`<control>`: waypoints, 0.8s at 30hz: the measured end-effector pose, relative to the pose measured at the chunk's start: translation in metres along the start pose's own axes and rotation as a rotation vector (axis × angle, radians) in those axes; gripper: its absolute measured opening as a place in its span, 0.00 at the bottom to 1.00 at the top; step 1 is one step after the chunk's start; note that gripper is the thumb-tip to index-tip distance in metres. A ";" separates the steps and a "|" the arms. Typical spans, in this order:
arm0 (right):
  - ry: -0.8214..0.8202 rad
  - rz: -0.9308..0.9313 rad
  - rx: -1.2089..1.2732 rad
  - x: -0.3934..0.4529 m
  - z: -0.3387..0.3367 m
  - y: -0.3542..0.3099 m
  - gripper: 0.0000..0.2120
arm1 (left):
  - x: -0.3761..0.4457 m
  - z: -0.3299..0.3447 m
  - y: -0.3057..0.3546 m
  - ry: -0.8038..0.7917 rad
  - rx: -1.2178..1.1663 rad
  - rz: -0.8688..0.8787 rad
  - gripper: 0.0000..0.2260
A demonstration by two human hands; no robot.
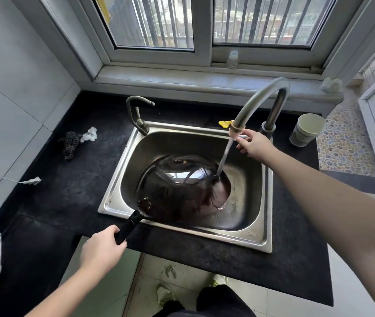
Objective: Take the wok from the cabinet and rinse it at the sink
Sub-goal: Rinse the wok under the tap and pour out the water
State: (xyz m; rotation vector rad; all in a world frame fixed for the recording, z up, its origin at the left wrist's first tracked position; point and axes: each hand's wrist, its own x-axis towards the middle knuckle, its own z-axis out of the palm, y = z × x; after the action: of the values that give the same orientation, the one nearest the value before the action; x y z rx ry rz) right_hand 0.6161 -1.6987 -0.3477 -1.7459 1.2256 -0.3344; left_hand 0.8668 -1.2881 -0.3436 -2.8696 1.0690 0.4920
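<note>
- While water runs from the tall faucet (259, 97) onto the wok (182, 186), the wok lies bottom-up in the sink (257, 239), its dark domed underside facing the camera and taking up the basin's middle and left.
- From the dome, the handle (128, 227) runs out toward 7 o'clock, crossing the sink's near rim and ending over the black counter (51, 184); that is the wok's long axis.
- At the end of that handle, the left hand (103, 248) is clenched round it, so the wok's body lies toward 1 o'clock from the grip.
- Falling at about 3 o'clock on the dome, the stream (225, 156) strikes near the right edge, on the side far from the grip.
- Up by the spout, at 1 o'clock from the wok, the right hand (254, 143) has loosely spread fingers beside the nozzle; it grasps nothing I can see, though whether a fingertip touches the nozzle is unclear.
- Judging from this, only the outside is being wetted; rinsing the inside likely calls for rolling the wok about the handle's axis, and the left hand is the one placed to do it.
- One risk: the wet dome could slide against the steel as it turns.
</note>
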 end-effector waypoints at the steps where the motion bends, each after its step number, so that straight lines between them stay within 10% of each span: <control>1: 0.001 0.001 -0.002 0.000 0.000 0.000 0.11 | -0.001 0.003 0.001 0.006 -0.006 -0.010 0.05; 24: 0.008 0.006 0.004 0.000 0.001 0.002 0.07 | 0.002 -0.002 0.040 0.073 0.020 -0.114 0.10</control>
State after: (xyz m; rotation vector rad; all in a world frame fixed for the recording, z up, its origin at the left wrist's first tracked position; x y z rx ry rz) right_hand 0.6156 -1.6986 -0.3504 -1.7388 1.2349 -0.3396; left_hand 0.8429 -1.3206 -0.3391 -2.9309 0.9073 0.3712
